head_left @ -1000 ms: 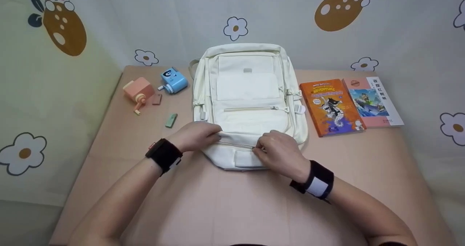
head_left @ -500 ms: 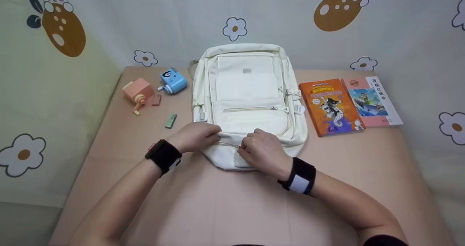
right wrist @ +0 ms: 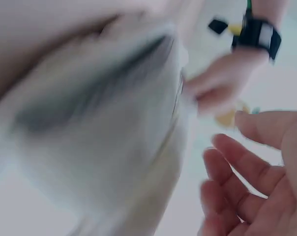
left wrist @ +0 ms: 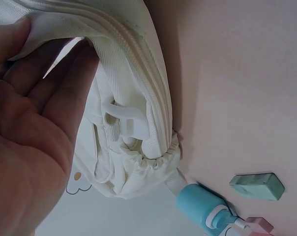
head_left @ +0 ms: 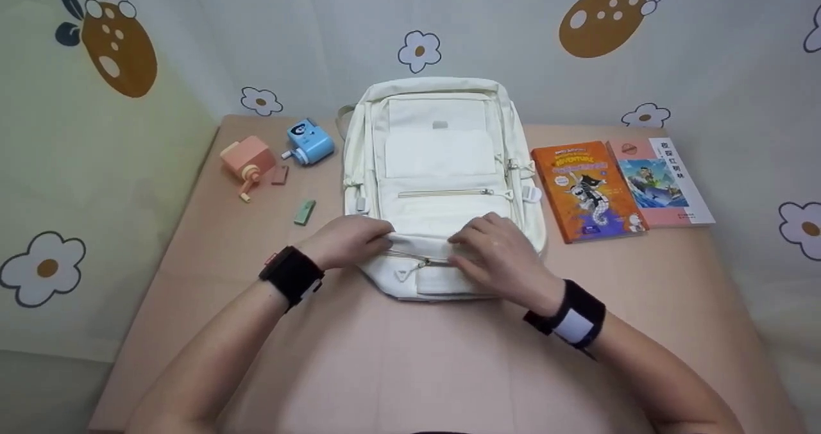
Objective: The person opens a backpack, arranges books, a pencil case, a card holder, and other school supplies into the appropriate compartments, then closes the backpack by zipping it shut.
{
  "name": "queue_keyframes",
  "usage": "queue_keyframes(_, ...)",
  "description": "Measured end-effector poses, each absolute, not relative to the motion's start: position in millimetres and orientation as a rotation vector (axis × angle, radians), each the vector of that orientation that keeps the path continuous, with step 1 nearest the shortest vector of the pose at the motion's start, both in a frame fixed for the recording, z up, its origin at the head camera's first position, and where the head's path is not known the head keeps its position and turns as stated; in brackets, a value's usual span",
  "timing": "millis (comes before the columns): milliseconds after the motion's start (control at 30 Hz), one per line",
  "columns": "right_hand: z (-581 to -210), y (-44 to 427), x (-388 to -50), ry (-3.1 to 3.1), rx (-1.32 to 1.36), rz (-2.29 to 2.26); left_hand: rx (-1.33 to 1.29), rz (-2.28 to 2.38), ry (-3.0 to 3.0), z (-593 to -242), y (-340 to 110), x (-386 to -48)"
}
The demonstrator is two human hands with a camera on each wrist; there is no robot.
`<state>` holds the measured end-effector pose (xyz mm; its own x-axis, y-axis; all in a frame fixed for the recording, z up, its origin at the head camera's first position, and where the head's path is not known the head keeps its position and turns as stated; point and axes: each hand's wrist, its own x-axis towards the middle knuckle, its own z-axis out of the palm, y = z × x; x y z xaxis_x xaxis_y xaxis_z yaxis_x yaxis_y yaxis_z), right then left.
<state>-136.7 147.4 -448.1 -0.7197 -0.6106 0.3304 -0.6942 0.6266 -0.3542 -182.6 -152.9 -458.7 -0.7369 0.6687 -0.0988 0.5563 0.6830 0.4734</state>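
A cream backpack (head_left: 442, 152) lies on the table with its front pocket zippers facing up. My left hand (head_left: 349, 240) pinches the fabric beside the left end of the lower zipper; in the left wrist view its thumb and fingers curl round a fold of cloth. Over the right part of the lower pocket, my right hand (head_left: 503, 254) holds nothing. Its fingers are loosely bent and apart in the blurred right wrist view. The zipper pull (head_left: 404, 274) lies loose between the hands, with its slider part-way along the zipper track.
Left of the backpack are a pink pencil sharpener (head_left: 247, 158), a blue pencil sharpener (head_left: 310, 142), a green eraser (head_left: 304, 212) and a small pink eraser (head_left: 279, 175). An orange book (head_left: 590, 190) and a pink-and-white book (head_left: 660, 181) lie to the right.
My right hand moved left along the lower zipper with the pull, then let go and shifted back right, fingers loosening. The slider now sits further left. My left hand keeps its place.
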Motion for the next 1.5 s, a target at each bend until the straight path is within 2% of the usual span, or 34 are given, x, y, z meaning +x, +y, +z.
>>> queue_keyframes(267,-463,190,-147,-2.833,0.951,0.867,0.918,0.627,2.648,-461,-153,-179)
queue_keyframes(733,-482,169,-150,-2.707,0.913,1.002,0.843,0.726,2.74,-468,-148,-157)
queue_keyframes(1033,-481,165,-155,-2.699,0.841,1.064,1.259,0.694,3.17,-464,-122,-121)
queue_keyframes(1267,-480,164,-157,-2.724,0.798,1.079,1.218,0.349,3.306,-490,-107,-110)
queue_keyframes(1500,-478,162,-156,-2.752,0.781,1.084,1.124,0.074,3.344,-493,-100,-107)
